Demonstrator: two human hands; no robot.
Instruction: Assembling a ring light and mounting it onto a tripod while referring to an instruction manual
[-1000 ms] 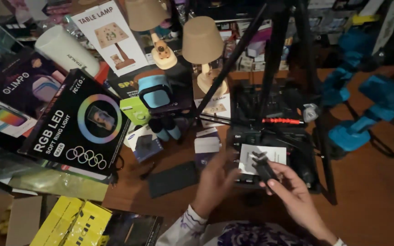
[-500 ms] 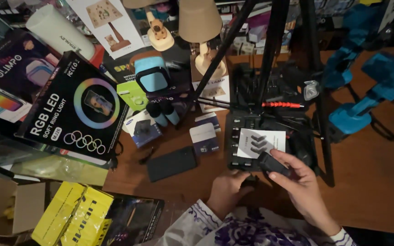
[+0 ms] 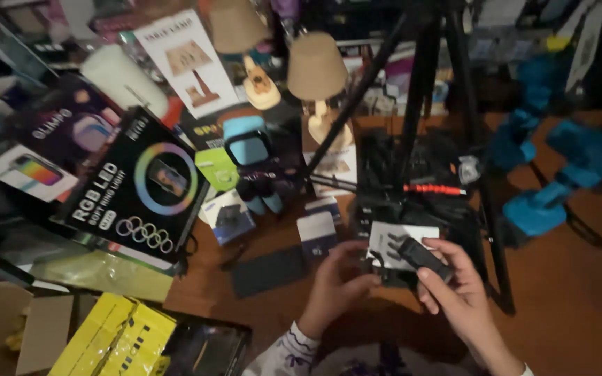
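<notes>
Broadly, your brown worktop [image 3: 593, 292] carries one black tripod [image 3: 447, 104], one black square carton printed with a coloured ring [image 3: 137, 195], two shaded table lamps [image 3: 315, 69] and one yellow carton [image 3: 113, 341] at lower left. Your right hand [image 3: 458, 292] pinches one small black device [image 3: 423, 256] in its fingers above a white card [image 3: 398, 240]; your left hand [image 3: 339, 278] curls beside it, fingers bent, touching the card's edge.

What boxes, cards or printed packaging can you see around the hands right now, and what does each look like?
Ring light box: left of centre, flat black square with a rainbow ring.
Lamp box: upper left, white, picturing a wooden lamp.
Dark box: far left, purple-black.
Yellow packages: bottom left, bright yellow.
White card: beside the right hand, white with dark shapes.
Small box: above the left hand, white and blue.
</notes>
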